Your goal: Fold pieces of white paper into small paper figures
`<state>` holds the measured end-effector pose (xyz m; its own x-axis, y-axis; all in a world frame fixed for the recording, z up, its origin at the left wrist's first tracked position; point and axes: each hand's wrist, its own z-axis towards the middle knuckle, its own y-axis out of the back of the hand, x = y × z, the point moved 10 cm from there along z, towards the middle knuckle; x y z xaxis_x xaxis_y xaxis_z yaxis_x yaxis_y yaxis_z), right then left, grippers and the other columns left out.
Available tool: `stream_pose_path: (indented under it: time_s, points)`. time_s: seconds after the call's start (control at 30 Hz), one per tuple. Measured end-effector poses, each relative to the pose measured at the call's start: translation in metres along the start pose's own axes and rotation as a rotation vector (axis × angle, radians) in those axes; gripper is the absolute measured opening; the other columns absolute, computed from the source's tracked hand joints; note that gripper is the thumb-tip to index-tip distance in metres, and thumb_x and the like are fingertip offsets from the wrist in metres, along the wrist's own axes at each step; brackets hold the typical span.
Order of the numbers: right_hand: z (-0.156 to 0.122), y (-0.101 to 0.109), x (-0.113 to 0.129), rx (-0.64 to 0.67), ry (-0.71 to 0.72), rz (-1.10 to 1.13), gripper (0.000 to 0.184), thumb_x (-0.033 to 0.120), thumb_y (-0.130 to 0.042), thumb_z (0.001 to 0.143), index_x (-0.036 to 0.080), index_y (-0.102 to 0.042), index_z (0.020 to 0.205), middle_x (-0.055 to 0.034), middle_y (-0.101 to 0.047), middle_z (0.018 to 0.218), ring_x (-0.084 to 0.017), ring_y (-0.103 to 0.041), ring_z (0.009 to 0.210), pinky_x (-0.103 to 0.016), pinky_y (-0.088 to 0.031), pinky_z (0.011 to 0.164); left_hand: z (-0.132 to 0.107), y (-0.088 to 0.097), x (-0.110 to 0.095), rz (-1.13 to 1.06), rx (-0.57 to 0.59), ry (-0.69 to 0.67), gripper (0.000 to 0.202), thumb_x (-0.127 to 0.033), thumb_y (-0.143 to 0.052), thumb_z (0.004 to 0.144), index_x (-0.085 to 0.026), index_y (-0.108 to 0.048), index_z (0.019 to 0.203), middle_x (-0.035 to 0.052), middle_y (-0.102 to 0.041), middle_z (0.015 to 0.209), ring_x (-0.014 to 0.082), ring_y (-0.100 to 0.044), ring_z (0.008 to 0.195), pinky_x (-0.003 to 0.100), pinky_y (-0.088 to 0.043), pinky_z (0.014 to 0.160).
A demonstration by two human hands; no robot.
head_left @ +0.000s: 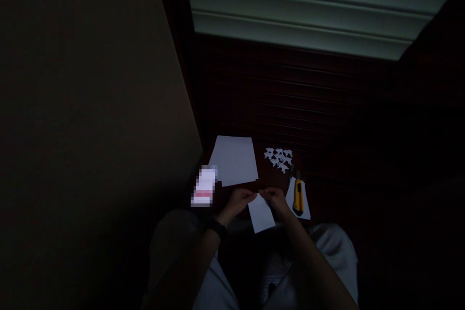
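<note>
Between both hands I hold a small white sheet of paper [262, 215] by its far edge, and it hangs toward my lap. My left hand [241, 199] pinches the upper left corner, while my right hand [275, 198] pinches close by on the upper right. The fingertips of the two hands nearly meet. Just right of my right hand, a yellow and black utility knife [298, 197] lies on another piece of white paper [306, 210]. Past my hands, a stack of larger white sheets [235, 160] rests on the dark table.
Several small folded paper pieces [279, 159] lie grouped at the table's far right. A bright, pixelated phone-like rectangle [204, 186] is at the left. A wall [90, 82] rises on the left, and a slatted panel [308, 5] stands behind. The room is very dark.
</note>
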<state>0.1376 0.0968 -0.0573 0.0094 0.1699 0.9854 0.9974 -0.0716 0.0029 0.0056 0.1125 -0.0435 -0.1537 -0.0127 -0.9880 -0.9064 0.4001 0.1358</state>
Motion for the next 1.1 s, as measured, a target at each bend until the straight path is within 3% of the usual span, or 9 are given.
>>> stream_pose_path:
  time_s: [0.13, 0.33, 0.5, 0.7, 0.9, 1.1]
  points:
    - [0.0, -0.003, -0.001, 0.044, -0.007, 0.038, 0.035, 0.046, -0.064, 0.061, 0.011, -0.064, 0.064, -0.0016, -0.058, 0.057, -0.01, -0.046, 0.05, -0.022, -0.032, 0.048, -0.003, 0.009, 0.008, -0.13, -0.032, 0.08, 0.036, -0.044, -0.061, 0.066, -0.009, -0.066, 0.074, 0.0069, -0.065, 0.068, 0.0146, -0.055, 0.06, 0.022, -0.037, 0.052]
    - [0.002, -0.005, -0.005, 0.094, -0.019, 0.097, 0.028, 0.039, -0.067, 0.061, 0.012, -0.065, 0.068, -0.0036, -0.063, 0.065, -0.014, -0.052, 0.058, -0.024, -0.037, 0.055, -0.012, 0.019, 0.013, -0.17, -0.107, 0.204, 0.043, -0.05, -0.061, 0.063, -0.009, -0.065, 0.076, -0.0004, -0.054, 0.05, 0.0056, -0.037, 0.039, 0.019, -0.022, 0.039]
    - [0.0, -0.018, -0.001, 0.259, -0.045, 0.028, 0.025, 0.035, -0.068, 0.058, 0.012, -0.067, 0.07, -0.005, -0.065, 0.067, -0.016, -0.054, 0.061, -0.026, -0.039, 0.06, -0.012, 0.014, 0.007, -0.165, -0.052, 0.152, 0.037, -0.045, -0.064, 0.061, -0.009, -0.065, 0.069, 0.0029, -0.058, 0.056, 0.0082, -0.044, 0.046, 0.019, -0.028, 0.043]
    - [-0.004, -0.025, 0.004, 0.355, -0.043, -0.029, 0.027, 0.036, -0.066, 0.06, 0.011, -0.068, 0.072, -0.0059, -0.066, 0.071, -0.016, -0.055, 0.064, -0.028, -0.04, 0.065, -0.009, 0.013, 0.007, -0.163, -0.036, 0.104, 0.032, -0.041, -0.063, 0.064, -0.01, -0.064, 0.068, 0.0039, -0.06, 0.06, 0.0108, -0.049, 0.052, 0.021, -0.034, 0.049]
    - [-0.004, -0.021, 0.014, 0.348, 0.025, -0.188, 0.027, 0.036, -0.061, 0.065, 0.011, -0.067, 0.073, -0.0043, -0.064, 0.067, -0.014, -0.053, 0.061, -0.026, -0.039, 0.062, -0.008, 0.016, 0.008, -0.113, -0.058, 0.103, 0.033, -0.042, -0.062, 0.064, -0.01, -0.064, 0.068, 0.0039, -0.06, 0.06, 0.0117, -0.05, 0.052, 0.022, -0.035, 0.05]
    - [-0.012, -0.012, 0.046, 0.414, 0.155, -0.423, 0.023, 0.033, -0.056, 0.069, 0.013, -0.067, 0.071, -0.0044, -0.065, 0.069, -0.016, -0.054, 0.063, -0.026, -0.039, 0.061, -0.01, 0.019, 0.003, -0.127, -0.095, 0.059, 0.033, -0.043, -0.061, 0.065, -0.01, -0.064, 0.068, 0.0042, -0.059, 0.061, 0.0122, -0.05, 0.055, 0.022, -0.036, 0.051]
